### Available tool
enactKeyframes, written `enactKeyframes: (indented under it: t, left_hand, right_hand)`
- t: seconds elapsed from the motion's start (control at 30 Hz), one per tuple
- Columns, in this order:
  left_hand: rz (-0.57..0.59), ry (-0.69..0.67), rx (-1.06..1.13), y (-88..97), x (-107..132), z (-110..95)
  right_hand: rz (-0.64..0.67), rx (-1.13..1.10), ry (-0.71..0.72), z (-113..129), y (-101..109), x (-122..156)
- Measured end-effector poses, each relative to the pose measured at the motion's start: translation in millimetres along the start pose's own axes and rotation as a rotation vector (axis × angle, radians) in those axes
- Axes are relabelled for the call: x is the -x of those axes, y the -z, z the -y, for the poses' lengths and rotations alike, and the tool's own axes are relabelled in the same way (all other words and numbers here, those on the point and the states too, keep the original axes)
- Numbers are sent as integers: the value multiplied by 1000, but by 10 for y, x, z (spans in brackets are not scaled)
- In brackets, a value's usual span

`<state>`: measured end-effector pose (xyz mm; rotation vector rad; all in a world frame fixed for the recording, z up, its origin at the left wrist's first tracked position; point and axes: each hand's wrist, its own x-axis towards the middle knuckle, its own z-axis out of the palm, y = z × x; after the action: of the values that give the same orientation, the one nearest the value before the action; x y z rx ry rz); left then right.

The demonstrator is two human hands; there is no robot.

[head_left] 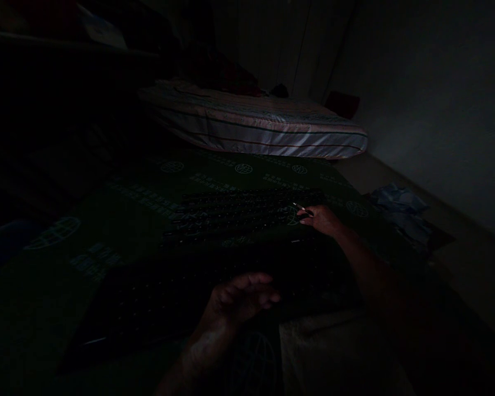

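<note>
The scene is very dark. My right hand (324,219) reaches forward and pinches a small thin object with a shiny tip (301,208) at the right end of a dark keyboard-like panel (239,212). That panel lies on a green printed mat (247,176). My left hand (241,300) hovers lower down over a second dark panel (148,308), fingers loosely curled with nothing visible in them.
A striped mattress (256,124) lies on the floor beyond the mat. A crumpled bluish cloth (400,212) sits to the right near a pale wall (437,110). Dark shapes fill the left side.
</note>
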<state>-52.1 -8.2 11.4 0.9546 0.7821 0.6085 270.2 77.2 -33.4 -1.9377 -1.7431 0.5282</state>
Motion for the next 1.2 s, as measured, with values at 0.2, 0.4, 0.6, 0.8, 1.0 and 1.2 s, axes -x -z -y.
enactKeyframes:
  t: [0.2, 0.4, 0.6, 0.8, 1.0, 1.2]
  left_hand:
    - [8, 2, -8, 3, -2, 8]
    - [-19, 18, -27, 2, -6, 2]
    - [-33, 18, -14, -42, 10, -27]
    - [-52, -8, -9, -50, 11, -21]
    - [-55, -4, -11, -58, 5, -36]
    - [-92, -17, 100, -33, -15, -16]
  right_hand:
    - [17, 9, -13, 68, 31, 10]
    - [9, 15, -14, 86, 41, 16]
    - [-9, 11, -3, 28, 13, -1]
    - [-9, 21, -9, 41, 13, -6]
    - [-32, 61, 9, 48, 27, -6]
    - [-40, 66, 1, 107, 39, 15]
